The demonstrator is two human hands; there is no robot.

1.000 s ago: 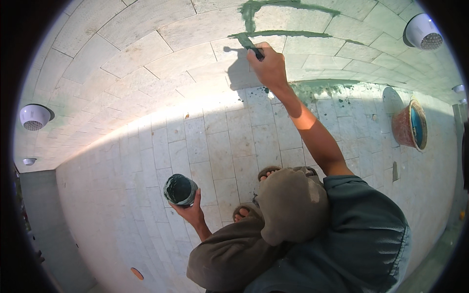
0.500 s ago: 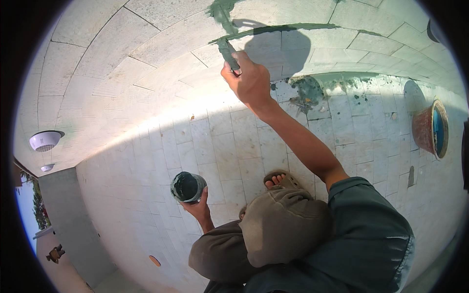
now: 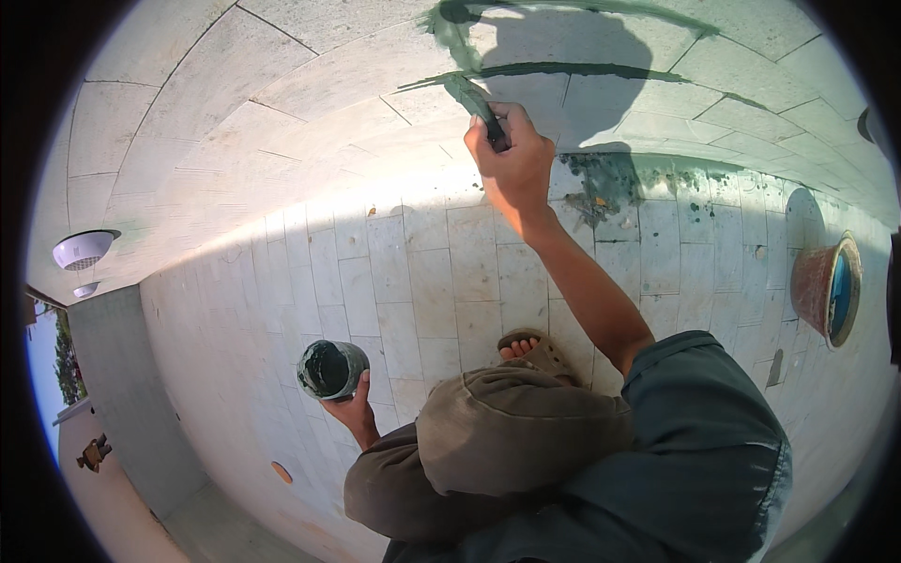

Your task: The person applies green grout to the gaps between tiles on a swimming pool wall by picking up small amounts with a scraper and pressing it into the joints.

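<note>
My right hand [image 3: 514, 167] is closed around a flat spreader [image 3: 477, 105] smeared with green paste. The spreader's far end touches the pale tiled wall [image 3: 347, 70], at the left part of a dark green band [image 3: 591, 69] that runs along a tile joint. Another green smear [image 3: 457, 42] joins this band from above. Low on the left, my left hand [image 3: 353, 413] grips a round tub [image 3: 356, 360] from its near right side. Dark green paste [image 3: 325, 368] coats the tub's inside. Part of the left hand's grip is hidden behind the tub.
A reddish bucket [image 3: 811, 286] with something blue inside stands at the right on the tiled floor [image 3: 427, 272]. Green splashes [image 3: 610, 192] mark the floor by the wall. My sandalled foot [image 3: 531, 352] is below. A white round fixture [image 3: 81, 251] sits on the wall at left.
The spreader in my right hand has moved slightly right along the green band. My left hand and the tub appear farther left. The whole view has shifted a little.
</note>
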